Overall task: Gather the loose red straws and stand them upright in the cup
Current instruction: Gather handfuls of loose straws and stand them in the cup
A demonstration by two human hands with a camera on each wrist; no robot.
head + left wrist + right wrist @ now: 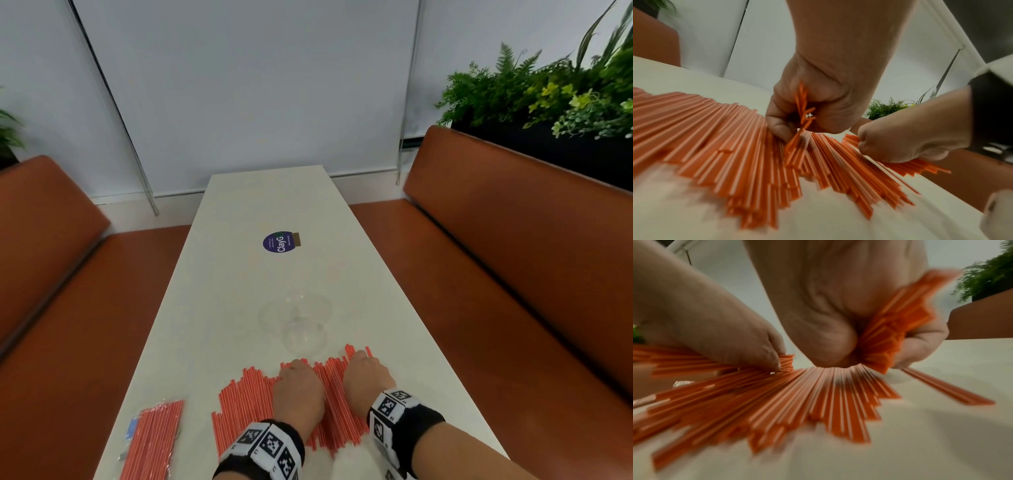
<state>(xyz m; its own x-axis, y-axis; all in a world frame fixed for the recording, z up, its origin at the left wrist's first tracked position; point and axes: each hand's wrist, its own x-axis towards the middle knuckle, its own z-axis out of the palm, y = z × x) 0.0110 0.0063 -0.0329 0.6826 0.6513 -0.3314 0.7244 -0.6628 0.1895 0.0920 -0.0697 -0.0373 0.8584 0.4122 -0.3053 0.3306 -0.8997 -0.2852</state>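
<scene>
Several loose red straws (246, 397) lie fanned side by side on the white table (239, 284) near its front edge. Both hands rest on the pile. My left hand (296, 371) curls its fingers round a few straws (803, 105) at the pile's middle. My right hand (363, 361) grips a thicker bunch of straws (898, 318) at the pile's right end, lifted off the table. A clear plastic cup (301, 325) stands just beyond the hands; nothing shows inside it.
A wrapped pack of red straws (154, 442) lies at the table's front left. A round purple sticker (279, 242) sits further up the table. Brown benches (513, 274) flank both long sides, with plants (548, 92) behind the right one.
</scene>
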